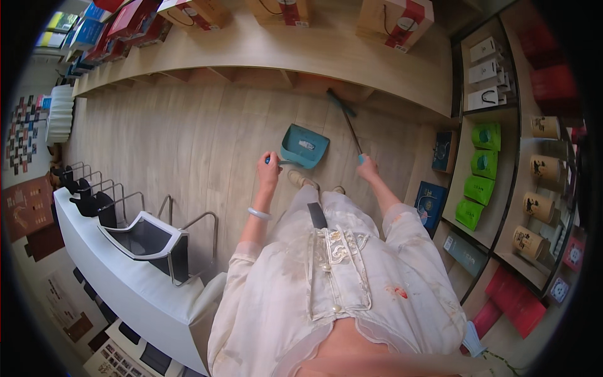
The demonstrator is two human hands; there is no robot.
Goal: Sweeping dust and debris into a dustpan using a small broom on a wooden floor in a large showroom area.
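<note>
My left hand (269, 168) is closed around the handle of a teal dustpan (306, 146), whose pan is low over the wooden floor. A small pale piece lies inside the pan. Whether the pan touches the floor I cannot tell. In my right hand (368, 168) is the handle of a broom (350, 129), its dark stick slanting away to the far left. The broom's dark teal head (341, 102) is at the foot of the wooden counter, beyond the dustpan and to its right.
A long wooden counter (251, 53) with gift boxes (396, 24) runs across the far side. At right stand shelves with green pouches (479, 190) and tan canisters (537, 206). On the left are a white-covered table (125, 267) and metal-framed chairs (147, 235).
</note>
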